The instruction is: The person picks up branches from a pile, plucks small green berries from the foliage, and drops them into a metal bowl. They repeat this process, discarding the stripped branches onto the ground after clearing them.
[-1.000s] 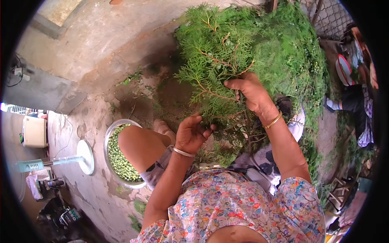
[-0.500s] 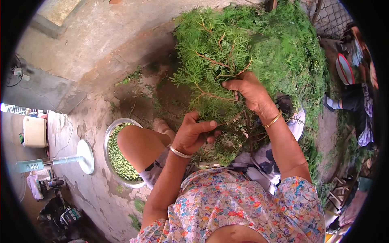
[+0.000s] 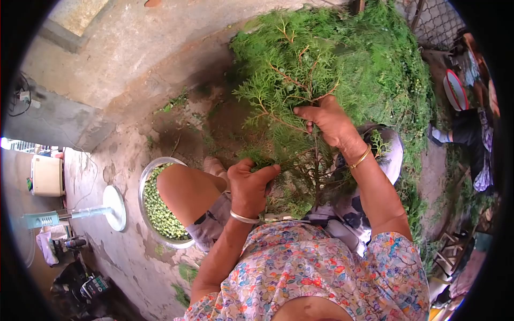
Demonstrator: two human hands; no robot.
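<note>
Green branch (image 3: pixel 292 81) extends above the lap (image 3: pixel 355 218), its stem (image 3: pixel 317 174) grasped by the right hand (image 3: pixel 334 125), apparently steadying it within reach; the left hand (image 3: pixel 248 188) curls beside sprigs (image 3: pixel 298 179), grip unclear.

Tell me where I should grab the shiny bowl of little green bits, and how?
Try hooking your fingers over the bowl's rim, coming from the person's left. The rim is bare there, while the person's left knee covers part of the opposite side.
</note>
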